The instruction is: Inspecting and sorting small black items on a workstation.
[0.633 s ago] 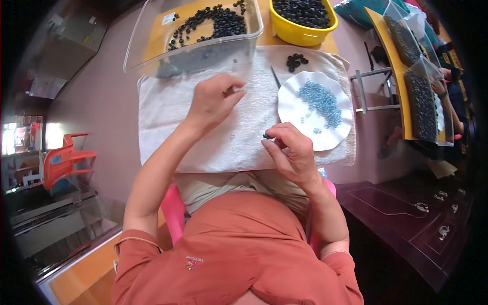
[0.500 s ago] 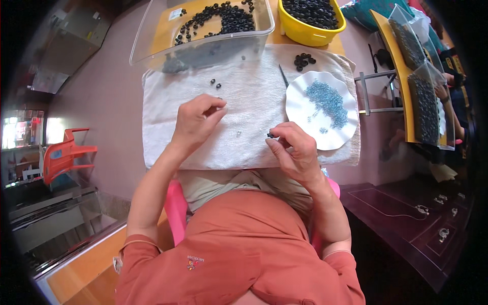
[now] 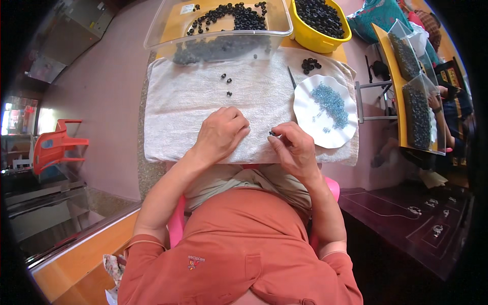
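Observation:
My right hand (image 3: 296, 151) pinches a small black ring-shaped part (image 3: 272, 133) between thumb and fingertips, just above the white cloth (image 3: 178, 109). My left hand (image 3: 222, 133) rests on the cloth, back upward, its fingers drawn together and pointing toward the right hand. What lies under those fingertips, if anything, is hidden. Beyond the left hand lie three loose black parts (image 3: 229, 93). To the right, a white wavy-rimmed plate (image 3: 306, 113) holds many tiny clear bluish pieces (image 3: 333, 104). A thin dark pointed tool (image 3: 291, 76) lies against the plate's far left side.
A clear plastic box (image 3: 213, 40) with many black rings stands at the back, beside a yellow basin (image 3: 319, 43) full of them. A small heap of black rings (image 3: 311, 65) sits behind the plate. Someone's arm (image 3: 441, 109) shows at another table on the right. An orange chair (image 3: 58, 147) stands left.
My left hand has come down and right onto the cloth, its fingers closing. A third black part now shows near the other two. My right hand keeps its pinch. The view has shifted slightly.

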The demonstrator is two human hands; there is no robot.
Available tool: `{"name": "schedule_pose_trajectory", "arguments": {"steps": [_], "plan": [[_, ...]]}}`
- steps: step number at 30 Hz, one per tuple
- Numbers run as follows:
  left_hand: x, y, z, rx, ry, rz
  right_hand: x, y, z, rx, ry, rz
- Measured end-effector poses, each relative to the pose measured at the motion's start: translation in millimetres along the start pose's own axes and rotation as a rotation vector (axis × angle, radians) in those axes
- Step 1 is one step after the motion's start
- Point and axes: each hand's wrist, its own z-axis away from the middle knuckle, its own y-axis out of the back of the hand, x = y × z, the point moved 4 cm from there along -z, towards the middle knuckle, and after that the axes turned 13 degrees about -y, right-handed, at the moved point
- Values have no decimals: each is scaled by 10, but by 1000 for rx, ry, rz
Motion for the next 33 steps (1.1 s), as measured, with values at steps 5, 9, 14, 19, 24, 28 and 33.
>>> {"name": "schedule_pose_trajectory", "arguments": {"steps": [5, 9, 14, 19, 24, 28, 33], "plan": [[12, 13, 57, 54, 4, 28, 3, -17, -7, 1, 0, -10], [19, 64, 121, 203, 0, 151, 15, -34, -11, 3, 18, -16], [40, 100, 182, 275, 49, 357, -4, -80, -45, -2, 79, 67], [24, 115, 236, 335, 107, 541, -37, -117, -78, 1, 72, 168], [2, 130, 296, 364, 114, 631, 45, -207, -105, 62, 115, 438], [1, 155, 334, 390, 112, 688, 3, -251, -123, 64, 89, 548], [-72, 133, 387, 450, 147, 744, 22, -263, -136, 65, 38, 599]]}}
